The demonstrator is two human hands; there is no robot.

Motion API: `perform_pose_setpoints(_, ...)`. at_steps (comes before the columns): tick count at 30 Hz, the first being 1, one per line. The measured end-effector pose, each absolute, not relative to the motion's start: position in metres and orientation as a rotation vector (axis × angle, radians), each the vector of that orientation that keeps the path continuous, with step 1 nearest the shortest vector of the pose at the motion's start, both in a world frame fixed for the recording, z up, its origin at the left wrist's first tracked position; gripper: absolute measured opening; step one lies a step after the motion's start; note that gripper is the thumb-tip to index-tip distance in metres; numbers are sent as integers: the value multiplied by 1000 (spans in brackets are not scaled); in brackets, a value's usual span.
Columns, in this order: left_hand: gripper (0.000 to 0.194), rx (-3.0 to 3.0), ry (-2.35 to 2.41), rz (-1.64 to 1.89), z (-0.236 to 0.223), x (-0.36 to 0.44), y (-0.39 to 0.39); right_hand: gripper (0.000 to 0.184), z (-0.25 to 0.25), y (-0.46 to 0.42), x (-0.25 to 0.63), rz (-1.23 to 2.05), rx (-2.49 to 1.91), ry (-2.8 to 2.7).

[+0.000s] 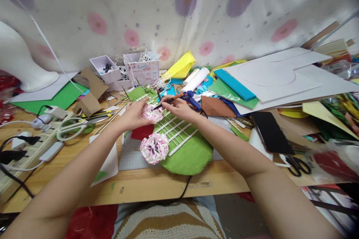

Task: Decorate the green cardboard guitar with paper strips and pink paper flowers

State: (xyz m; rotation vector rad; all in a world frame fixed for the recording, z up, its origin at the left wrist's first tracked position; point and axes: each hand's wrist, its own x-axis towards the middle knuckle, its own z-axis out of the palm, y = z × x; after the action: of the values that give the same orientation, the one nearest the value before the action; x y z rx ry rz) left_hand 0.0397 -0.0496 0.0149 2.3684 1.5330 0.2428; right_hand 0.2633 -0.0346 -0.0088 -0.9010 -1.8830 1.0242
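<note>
My left hand is closed round a pink-and-white paper flower, held just above a green paper shape crossed by a white strip lattice. My right hand grips a blue hot glue gun, its orange nozzle pointing left at the flower. A second pink-and-white paper flower with purple centre lies on the green shape nearer to me.
White-handled scissors and a power strip lie left. White boxes stand at the back. Coloured paper sheets and white boards pile up right, with a black phone and black scissors.
</note>
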Motion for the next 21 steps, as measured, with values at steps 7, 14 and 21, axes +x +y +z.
perform_pose_setpoints(7,99,2351,1541,235,18,40,-52,27,-5,-35,262,1033,-917,-1902)
perform_pose_setpoints(14,98,2364,1543,242,17,39,-52,23,-2,-35,259,948,-919,-1946)
perform_pose_setpoints(21,97,2353,1551,241,15,39,-52,22,-4,-34,259,911,-947,-1944)
